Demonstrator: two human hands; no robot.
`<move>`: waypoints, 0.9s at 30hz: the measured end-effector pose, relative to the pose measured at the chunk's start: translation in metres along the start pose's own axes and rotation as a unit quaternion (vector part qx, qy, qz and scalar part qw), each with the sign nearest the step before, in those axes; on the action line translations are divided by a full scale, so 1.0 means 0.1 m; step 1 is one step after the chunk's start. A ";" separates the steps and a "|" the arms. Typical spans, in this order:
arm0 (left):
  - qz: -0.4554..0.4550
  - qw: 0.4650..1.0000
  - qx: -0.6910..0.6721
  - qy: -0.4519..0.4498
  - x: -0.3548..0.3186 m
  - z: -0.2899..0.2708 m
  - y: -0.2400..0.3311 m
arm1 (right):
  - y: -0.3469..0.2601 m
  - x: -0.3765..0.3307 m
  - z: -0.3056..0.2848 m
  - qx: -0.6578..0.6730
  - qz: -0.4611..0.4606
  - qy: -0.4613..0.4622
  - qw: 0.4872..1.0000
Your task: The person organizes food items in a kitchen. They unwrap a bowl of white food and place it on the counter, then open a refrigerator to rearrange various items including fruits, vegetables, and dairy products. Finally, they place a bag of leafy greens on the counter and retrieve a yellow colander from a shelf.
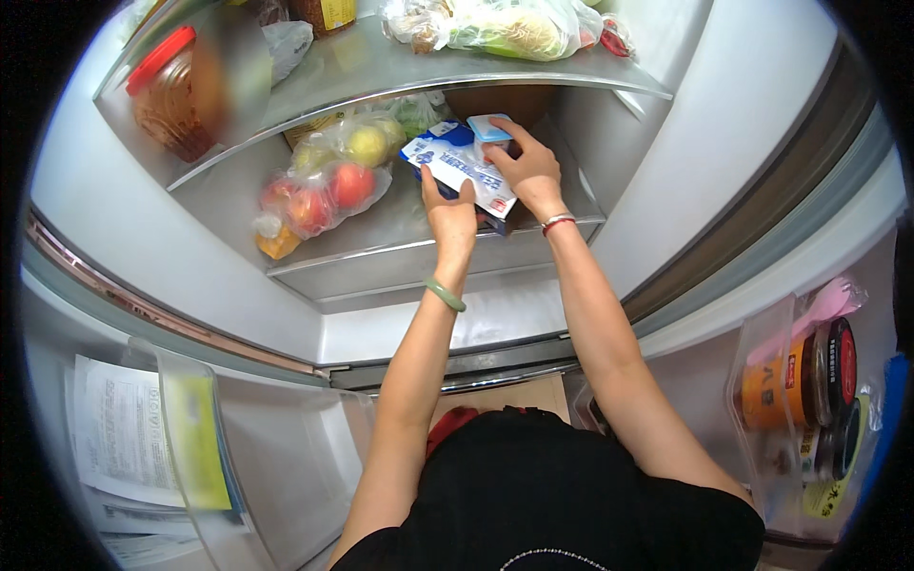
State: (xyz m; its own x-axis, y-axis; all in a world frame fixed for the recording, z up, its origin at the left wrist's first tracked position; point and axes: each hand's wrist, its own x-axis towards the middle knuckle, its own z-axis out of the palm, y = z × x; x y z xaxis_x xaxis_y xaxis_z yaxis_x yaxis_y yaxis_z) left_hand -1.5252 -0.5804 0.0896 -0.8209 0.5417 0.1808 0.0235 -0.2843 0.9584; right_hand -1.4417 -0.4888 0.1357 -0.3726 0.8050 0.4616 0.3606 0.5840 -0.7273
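Observation:
In the lower compartment of a refrigerator, a blue-and-white printed package [455,171] lies tilted on the shelf. My left hand [449,211] grips its near left edge, index finger and thumb on the top face; any fingers beneath are hidden. A small pale cup with a light blue lid [487,127] is between the thumb and fingers of my right hand [526,169], just above the far right part of the package. Beside the package to the left lie clear bags of red and yellow-green fruit [352,186].
The glass shelf [476,71] above carries bagged vegetables [519,33] and a red-lidded jar [171,100]. Open doors flank me: papers [124,428] fill the left door bin, and jars [804,376] with a pink utensil [830,300] stand in the right one.

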 end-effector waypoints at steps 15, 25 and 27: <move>0.112 0.977 0.181 -0.020 0.96 -0.46 -0.34 | -0.35 0.07 0.48 -0.141 -0.064 0.039 0.987; 0.220 0.924 0.312 0.014 0.74 -0.58 -0.01 | -0.15 0.09 0.35 0.061 -0.064 -0.012 0.996; 0.184 0.926 0.329 -0.036 0.48 -0.45 0.14 | -0.02 0.05 0.22 0.015 -0.034 0.007 0.999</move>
State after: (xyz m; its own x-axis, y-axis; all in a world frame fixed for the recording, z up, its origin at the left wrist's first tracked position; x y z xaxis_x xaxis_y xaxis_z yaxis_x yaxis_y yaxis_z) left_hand -1.5900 -0.5935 0.1022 -0.6489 0.5625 0.5124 0.6552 0.0705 0.7522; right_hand -1.4630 -0.4884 0.1285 -0.3832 0.7651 0.5174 0.3089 0.6341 -0.7089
